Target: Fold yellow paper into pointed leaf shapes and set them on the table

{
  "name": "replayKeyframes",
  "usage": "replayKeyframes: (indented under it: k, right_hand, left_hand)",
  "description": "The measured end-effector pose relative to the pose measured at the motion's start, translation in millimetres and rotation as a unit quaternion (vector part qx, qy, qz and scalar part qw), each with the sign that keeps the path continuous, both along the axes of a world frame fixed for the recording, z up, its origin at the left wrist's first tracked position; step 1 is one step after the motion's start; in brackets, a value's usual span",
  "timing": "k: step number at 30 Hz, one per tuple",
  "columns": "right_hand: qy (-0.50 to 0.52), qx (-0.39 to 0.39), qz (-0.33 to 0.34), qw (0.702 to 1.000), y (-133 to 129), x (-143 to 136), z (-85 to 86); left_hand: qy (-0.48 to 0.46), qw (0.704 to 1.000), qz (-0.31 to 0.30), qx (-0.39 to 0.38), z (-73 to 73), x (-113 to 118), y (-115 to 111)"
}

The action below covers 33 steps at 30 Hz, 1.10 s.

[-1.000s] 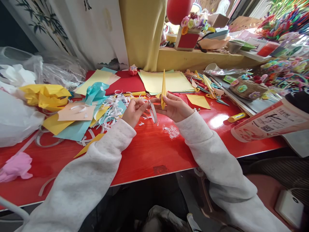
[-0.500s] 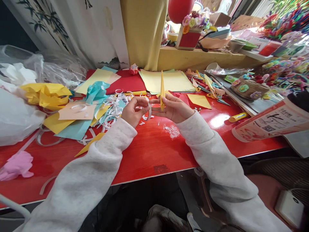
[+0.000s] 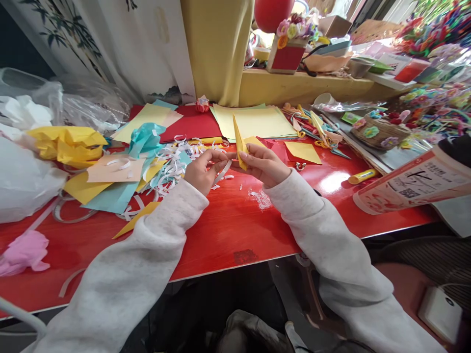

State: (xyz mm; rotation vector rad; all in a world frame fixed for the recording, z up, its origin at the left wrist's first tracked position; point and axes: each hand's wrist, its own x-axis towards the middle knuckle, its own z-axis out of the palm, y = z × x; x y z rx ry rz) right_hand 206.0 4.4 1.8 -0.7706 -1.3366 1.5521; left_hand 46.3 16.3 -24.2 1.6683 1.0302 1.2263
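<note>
Red and glossy, the counter (image 3: 221, 235) ran from a yellow curtain (image 3: 221, 54) behind its back edge to a pale front edge. Above its middle, the right hand (image 3: 267, 164) held a folded yellow paper (image 3: 239, 139), its fingers narrowed on the lower end and its point standing up, leaning slightly left. Beside it, the left hand (image 3: 202, 169) pinched a white strip (image 3: 222, 173) between thumb and fingers, the strip slanting towards the paper's base. Open red surface stretched between both hands and the front edge, giving the forearms room to move.

On the left, white paper scraps (image 3: 172, 169) crowded close to the left hand, and a crumpled pink paper (image 3: 25, 252) lay near the counter's left front corner. Along the back edge rested a stack of pale yellow sheets (image 3: 257, 117). To the right, scissors (image 3: 326, 143) lay near the back, a yellow tube (image 3: 362, 177) lay nearer the middle, and a large cup (image 3: 412, 184) stood close to the front edge.
</note>
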Motion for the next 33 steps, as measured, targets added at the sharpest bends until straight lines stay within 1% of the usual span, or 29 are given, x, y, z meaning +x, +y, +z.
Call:
replayKeyframes:
  k: [2,4,8,11,14,17,19,21,26,29,33]
  right_hand:
    - [-0.016,0.013,-0.023,1.0,0,-1,0.5]
    - [-0.026,0.02,-0.04,0.999,-1,-1,2.7]
    - [-0.013,0.033,-0.049,0.998,-2,0,6.3]
    - [-0.004,0.025,-0.041,0.999,-4,0,7.4]
    - [-0.012,0.015,-0.048,0.999,-5,1,9.0]
    - [-0.01,0.019,-0.049,0.999,-5,3,10.7]
    - [-0.003,0.027,-0.045,0.999,-5,4,11.6]
    - [-0.003,0.028,-0.045,0.999,-5,5,12.6]
    - [-0.009,0.015,-0.053,0.998,-7,6,15.4]
    - [0.001,0.016,-0.048,0.999,-7,6,16.0]
    - [0.008,0.014,-0.047,0.999,-6,7,14.6]
  left_hand:
    - [0.008,1.0,0.014,0.005,-2.0,0,0]
    - [-0.004,1.0,0.012,-0.01,-3.8,0,2]
    - [-0.053,0.995,-0.04,-0.069,-1.4,-2,3]
    - [-0.068,0.994,-0.052,-0.065,3.2,-2,-1]
    - [-0.055,0.997,-0.05,-0.036,3.9,1,-4]
    - [-0.026,0.999,-0.025,0.038,3.3,1,-5]
    - [-0.005,0.997,-0.01,0.081,6.0,1,-7]
    - [0.024,0.994,0.0,0.106,11.4,1,-12]
    - [0.091,0.986,0.028,0.139,24.2,0,-23]
    - [0.099,0.985,0.029,0.14,24.9,1,-26]
    - [0.101,0.983,0.03,0.15,21.6,3,-27]
